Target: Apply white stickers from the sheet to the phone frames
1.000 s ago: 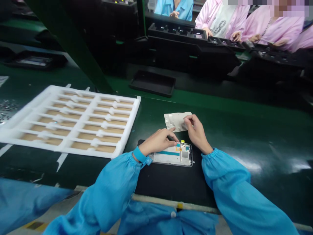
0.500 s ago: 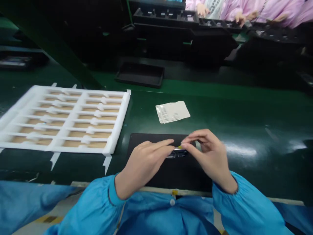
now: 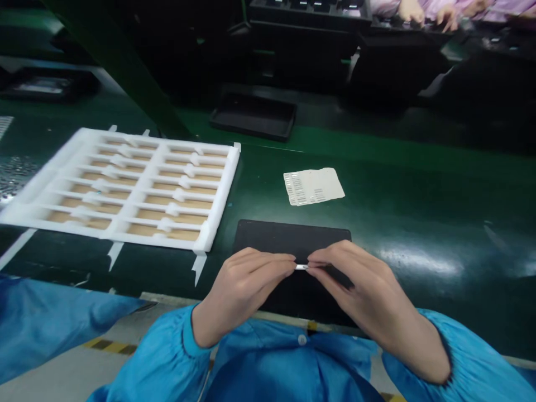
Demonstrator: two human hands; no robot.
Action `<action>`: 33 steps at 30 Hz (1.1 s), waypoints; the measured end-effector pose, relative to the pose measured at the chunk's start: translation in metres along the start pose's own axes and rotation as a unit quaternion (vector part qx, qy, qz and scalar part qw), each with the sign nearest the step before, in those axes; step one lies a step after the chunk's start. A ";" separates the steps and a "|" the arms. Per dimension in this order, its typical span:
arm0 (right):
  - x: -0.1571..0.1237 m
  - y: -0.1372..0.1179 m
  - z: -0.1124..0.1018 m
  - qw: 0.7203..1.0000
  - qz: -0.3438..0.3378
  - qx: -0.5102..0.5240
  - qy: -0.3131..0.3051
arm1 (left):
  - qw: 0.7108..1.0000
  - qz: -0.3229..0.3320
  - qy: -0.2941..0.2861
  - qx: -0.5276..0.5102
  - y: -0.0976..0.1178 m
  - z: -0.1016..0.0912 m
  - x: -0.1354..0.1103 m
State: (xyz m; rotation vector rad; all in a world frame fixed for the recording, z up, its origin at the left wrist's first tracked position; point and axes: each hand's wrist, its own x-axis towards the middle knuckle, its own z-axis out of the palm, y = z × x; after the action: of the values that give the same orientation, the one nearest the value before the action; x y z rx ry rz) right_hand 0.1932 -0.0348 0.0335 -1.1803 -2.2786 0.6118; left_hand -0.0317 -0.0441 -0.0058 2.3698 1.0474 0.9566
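Note:
A small slim part [image 3: 301, 267] with a bright white edge is held between my hands over the black mat [image 3: 288, 233]. The fingertips of my left hand [image 3: 247, 285] pinch its left end. At its right end are the thumb and fingertips of my right hand [image 3: 360, 285], also closed. Most of the part is hidden by the fingers, so its exact kind cannot be made out. Beyond the mat lies a cream sheet [image 3: 320, 184] bearing rows of small silvery strips.
A white foam tray [image 3: 211, 218] with two columns of slots is taped down on the left of the green bench [image 3: 419, 195]. Farther back sits a black tray [image 3: 253, 114]. A neighbour's blue sleeve [image 3: 62, 318] shows at lower left. Across the bench, other people's hands [image 3: 412, 11] appear.
The part has turned: its dark glossy face and a yellow bit showed before, now only a thin white edge. My right hand has tilted flatter. The whole view has shifted slightly.

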 end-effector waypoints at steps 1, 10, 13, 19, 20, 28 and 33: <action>0.000 -0.001 -0.002 1.000 0.000 -0.006 -0.010 | 1.000 0.001 0.000 -0.002 0.000 0.000 -0.001; 0.003 -0.013 -0.009 0.995 0.009 -0.065 -0.079 | 0.999 0.011 0.005 -0.033 -0.001 0.000 0.001; 0.000 -0.014 -0.008 0.994 0.007 -0.077 -0.081 | 0.999 0.008 0.003 -0.042 -0.001 0.001 0.001; -0.004 -0.018 -0.010 0.992 0.002 -0.100 -0.078 | 0.999 0.007 0.008 -0.045 -0.001 0.001 0.001; -0.004 -0.020 -0.010 0.991 0.001 -0.105 -0.077 | 0.999 0.006 0.007 -0.045 -0.001 0.000 0.001; 0.003 -0.026 -0.010 0.987 -0.037 -0.142 -0.069 | 0.999 0.008 0.014 -0.038 0.001 0.000 0.000; -0.001 -0.026 -0.006 0.990 -0.033 -0.117 -0.068 | 0.999 0.009 0.016 -0.028 0.000 0.002 0.000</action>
State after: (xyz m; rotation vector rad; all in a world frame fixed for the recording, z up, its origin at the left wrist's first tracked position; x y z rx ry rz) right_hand 0.1814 -0.0476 0.0531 -1.1958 -2.5503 0.4189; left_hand -0.0298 -0.0442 -0.0070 2.3292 0.9983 1.0215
